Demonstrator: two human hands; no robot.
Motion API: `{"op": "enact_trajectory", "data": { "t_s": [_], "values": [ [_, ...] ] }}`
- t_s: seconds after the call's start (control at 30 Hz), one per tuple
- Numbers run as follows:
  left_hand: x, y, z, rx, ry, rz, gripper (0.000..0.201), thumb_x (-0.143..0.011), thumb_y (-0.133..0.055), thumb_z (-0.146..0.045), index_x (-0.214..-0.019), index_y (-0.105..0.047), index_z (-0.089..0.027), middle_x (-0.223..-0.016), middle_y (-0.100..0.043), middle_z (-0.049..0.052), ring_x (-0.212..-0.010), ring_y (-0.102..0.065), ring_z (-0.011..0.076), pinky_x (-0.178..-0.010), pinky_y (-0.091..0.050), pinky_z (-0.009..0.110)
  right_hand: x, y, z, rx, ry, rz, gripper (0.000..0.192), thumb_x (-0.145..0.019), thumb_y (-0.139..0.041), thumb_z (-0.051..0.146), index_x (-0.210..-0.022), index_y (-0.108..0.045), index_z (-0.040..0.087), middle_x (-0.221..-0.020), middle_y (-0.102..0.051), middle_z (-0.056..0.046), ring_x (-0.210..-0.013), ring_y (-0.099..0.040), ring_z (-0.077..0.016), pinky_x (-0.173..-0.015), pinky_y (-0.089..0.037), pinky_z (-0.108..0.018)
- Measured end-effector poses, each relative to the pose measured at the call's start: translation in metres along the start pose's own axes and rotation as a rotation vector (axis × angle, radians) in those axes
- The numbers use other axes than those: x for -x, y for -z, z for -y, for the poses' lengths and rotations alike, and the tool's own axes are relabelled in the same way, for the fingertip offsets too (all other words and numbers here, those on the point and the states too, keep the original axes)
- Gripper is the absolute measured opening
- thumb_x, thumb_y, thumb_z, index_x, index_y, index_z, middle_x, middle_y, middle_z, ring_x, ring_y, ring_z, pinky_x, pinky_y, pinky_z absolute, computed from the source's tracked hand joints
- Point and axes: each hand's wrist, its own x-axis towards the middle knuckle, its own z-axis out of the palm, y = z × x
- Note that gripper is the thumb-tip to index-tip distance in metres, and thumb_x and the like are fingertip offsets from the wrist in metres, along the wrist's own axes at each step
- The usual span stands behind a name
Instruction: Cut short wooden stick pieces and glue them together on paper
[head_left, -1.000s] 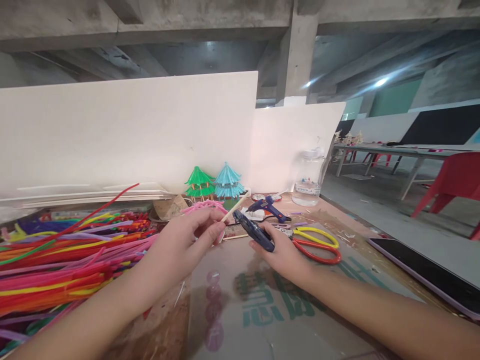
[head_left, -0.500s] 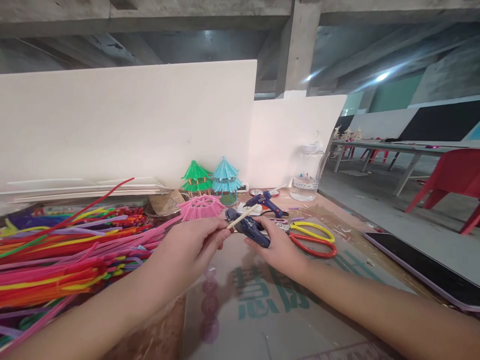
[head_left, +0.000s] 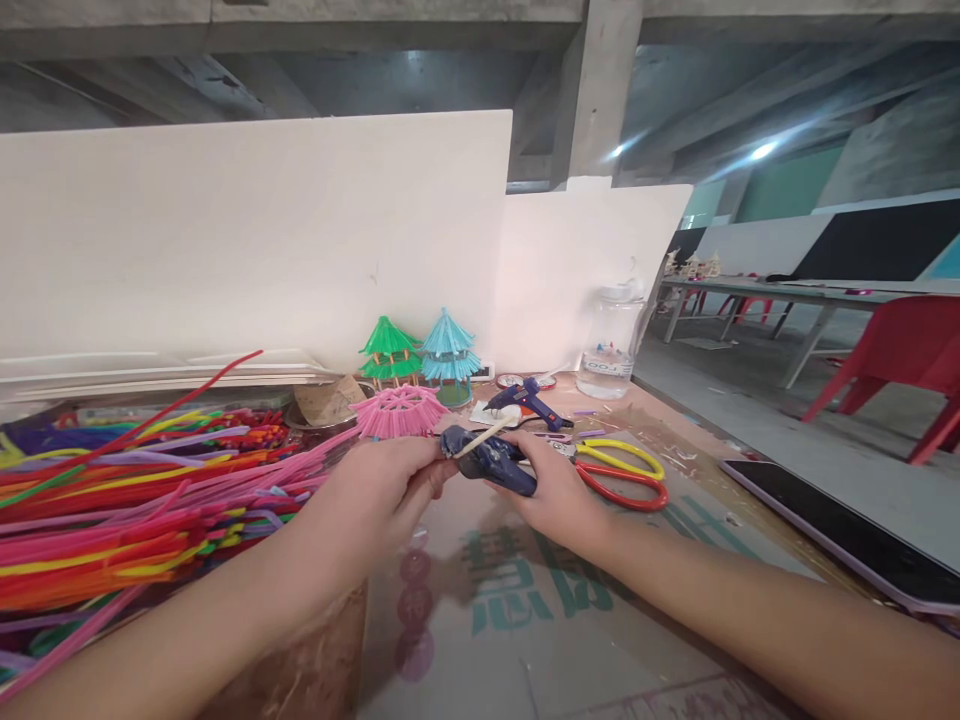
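Observation:
My left hand (head_left: 394, 485) is closed, its fingertips pinching a pale wooden stick (head_left: 491, 432) that slants up to the right. Wrapped in my right hand (head_left: 555, 490) is a dark blue tool (head_left: 495, 462). Its kind I cannot make out. The stick crosses in front of this tool, close to its left end; whether they touch is unclear. Scissors (head_left: 626, 480) with one yellow and one red handle lie just beyond my right hand. A pink fringed roof-like piece (head_left: 400, 412) sits behind my left hand.
Bundles of coloured pipe cleaners (head_left: 150, 520) cover the left side. Behind stand a green model pavilion (head_left: 390, 350), a blue one (head_left: 450, 355), a blue glue gun (head_left: 532, 402) and a clear jar (head_left: 606, 345). A phone (head_left: 847, 535) lies at the right edge.
The dark tool and the stick's lower end have come slightly closer to my left fingertips. Both hands keep their grip; the whole view has shifted a little.

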Motion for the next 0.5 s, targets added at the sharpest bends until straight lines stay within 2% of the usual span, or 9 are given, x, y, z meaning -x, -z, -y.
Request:
{"op": "enact_trajectory", "data": {
  "t_s": [0.2,0.5],
  "values": [
    [-0.0006,0.0000,0.0028,-0.011,0.018,0.015,0.027,-0.084,-0.035,-0.029,-0.066,-0.052,-0.021,-0.059,-0.063,0.002,-0.053,-0.058,0.0161,-0.051,-0.035,0.023,0.0002,0.0018,0.0000,0.060,0.014,0.009,0.029,-0.077,-0.064,0.021,-0.106,-0.062,0.021,-0.099,-0.073,-0.008,-0.091,-0.068,-0.0269,-0.080,-0.054,-0.040],
    [-0.0025,-0.0030,0.0074,-0.005,0.014,-0.009,0.028,-0.084,-0.035,-0.030,-0.066,-0.055,-0.021,-0.060,-0.067,0.002,-0.056,-0.062,0.0183,-0.053,-0.039,0.025,0.0011,0.0047,0.0040,0.086,-0.004,0.043,0.030,-0.077,-0.063,0.021,-0.107,-0.063,0.021,-0.102,-0.075,-0.008,-0.091,-0.071,-0.0273,-0.076,-0.054,-0.037]
  ]
}}
